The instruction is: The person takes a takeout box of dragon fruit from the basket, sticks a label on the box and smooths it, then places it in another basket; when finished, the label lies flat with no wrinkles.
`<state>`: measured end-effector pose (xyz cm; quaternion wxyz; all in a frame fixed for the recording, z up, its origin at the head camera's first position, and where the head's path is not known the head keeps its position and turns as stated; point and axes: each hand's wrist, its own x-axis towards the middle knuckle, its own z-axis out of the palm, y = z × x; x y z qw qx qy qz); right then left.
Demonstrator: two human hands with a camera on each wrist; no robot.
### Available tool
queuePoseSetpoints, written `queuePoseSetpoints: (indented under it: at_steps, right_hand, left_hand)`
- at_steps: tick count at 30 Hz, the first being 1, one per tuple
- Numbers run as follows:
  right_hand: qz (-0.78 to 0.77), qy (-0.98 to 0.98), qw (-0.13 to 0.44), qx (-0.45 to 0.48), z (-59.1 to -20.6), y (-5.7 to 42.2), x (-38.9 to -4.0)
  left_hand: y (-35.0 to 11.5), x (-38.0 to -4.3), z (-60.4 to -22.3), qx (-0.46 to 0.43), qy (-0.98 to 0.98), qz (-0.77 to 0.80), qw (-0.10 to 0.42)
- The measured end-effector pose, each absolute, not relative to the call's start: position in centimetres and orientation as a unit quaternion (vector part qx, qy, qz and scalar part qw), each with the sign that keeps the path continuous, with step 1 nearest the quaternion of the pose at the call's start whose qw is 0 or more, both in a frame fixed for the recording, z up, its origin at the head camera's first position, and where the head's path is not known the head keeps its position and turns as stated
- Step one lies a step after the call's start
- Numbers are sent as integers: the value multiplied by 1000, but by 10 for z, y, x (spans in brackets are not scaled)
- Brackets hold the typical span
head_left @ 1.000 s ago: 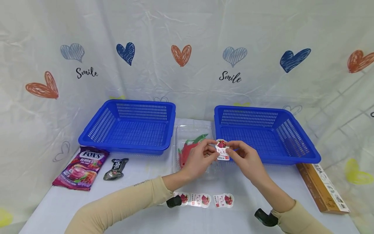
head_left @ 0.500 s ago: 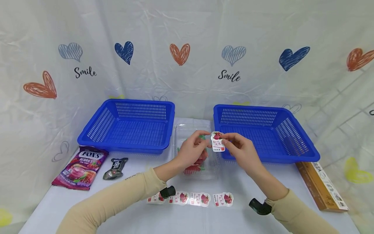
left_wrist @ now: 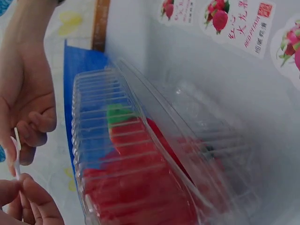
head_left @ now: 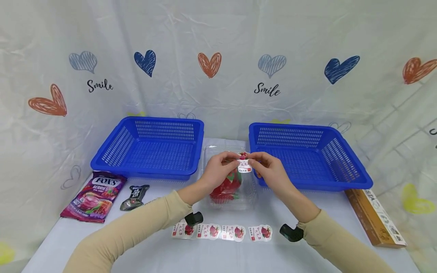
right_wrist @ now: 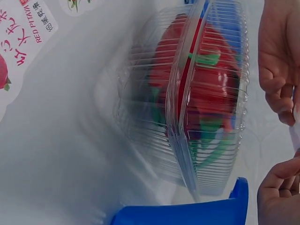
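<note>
A white sticker (head_left: 244,167), printed with a red pitaya and writing, is held up between both hands. My left hand (head_left: 218,170) pinches its left edge, and my right hand (head_left: 268,167) pinches the right edge. Seen edge-on in the left wrist view, the sticker (left_wrist: 17,157) looks slightly bent. Below the hands stands a clear plastic clamshell box (head_left: 248,197), its lid down. Through its ribbed walls, red and green dragon fruit (right_wrist: 211,89) show in the right wrist view. My left hand and forearm cover part of the box in the head view.
Several like stickers (head_left: 233,232) lie in a row along the table front. Blue baskets stand at back left (head_left: 160,175) and back right (head_left: 317,185). At left lie a purple candy bag (head_left: 93,197) and a small black packet (head_left: 134,197); at right, a brown box (head_left: 370,220).
Both hands have moved a little left with the sticker. The left hand came off the sticker half a second ago and now pinches its edge again.
</note>
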<state>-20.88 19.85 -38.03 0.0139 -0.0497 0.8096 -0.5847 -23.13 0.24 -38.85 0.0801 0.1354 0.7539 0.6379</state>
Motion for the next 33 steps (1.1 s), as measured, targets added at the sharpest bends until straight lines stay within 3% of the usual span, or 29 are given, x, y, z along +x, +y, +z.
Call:
queuePoseSetpoints:
  at_steps: [12, 24, 33]
  right_hand:
    - [-547, 834, 59, -47, -387, 185, -223]
    - [-425, 899, -5, -100, -393, 168, -228]
    - [-406, 908, -7, -101, -393, 162, -230]
  left_hand:
    - [-15, -237, -389, 166, 853, 495, 13]
    - [-25, -241, -392, 195, 904, 378, -52]
    - [-28, -243, -395, 206, 913, 350, -52]
